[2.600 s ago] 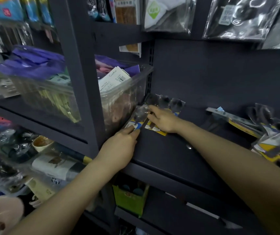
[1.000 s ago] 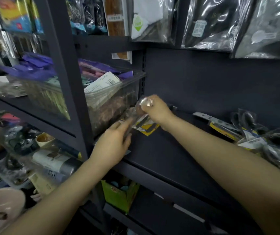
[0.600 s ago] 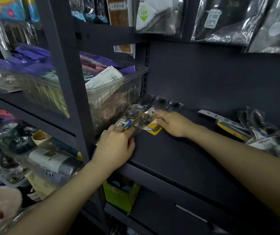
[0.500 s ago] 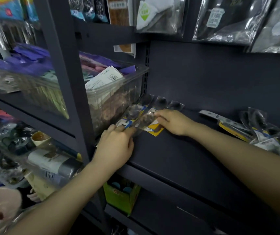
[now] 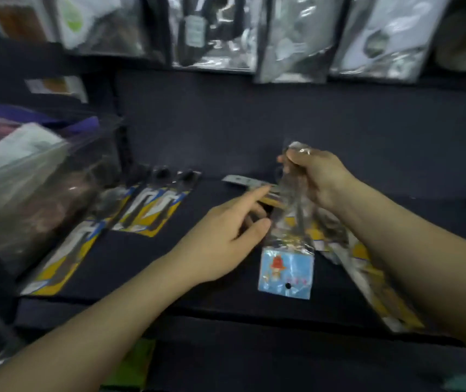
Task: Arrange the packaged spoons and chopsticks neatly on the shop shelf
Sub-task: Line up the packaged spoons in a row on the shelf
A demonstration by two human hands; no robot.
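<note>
Three yellow-and-blue cutlery packs (image 5: 152,210) lie side by side on the dark shelf (image 5: 197,304), left part, beside a clear plastic bin (image 5: 36,188). Right hand (image 5: 315,179): grip clamped on the top of a clear packet with a light-blue card (image 5: 286,268), which hangs upright above the shelf. Left hand (image 5: 226,236): fingers apart, forefinger extended, thumb just beside the packet; contact unclear. More packs (image 5: 367,267) are heaped under the right forearm. Frame blurred.

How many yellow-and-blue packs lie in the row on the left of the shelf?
3: near pack at the shelf front by the bin, middle pack, far pack. Blur may hide others.
</note>
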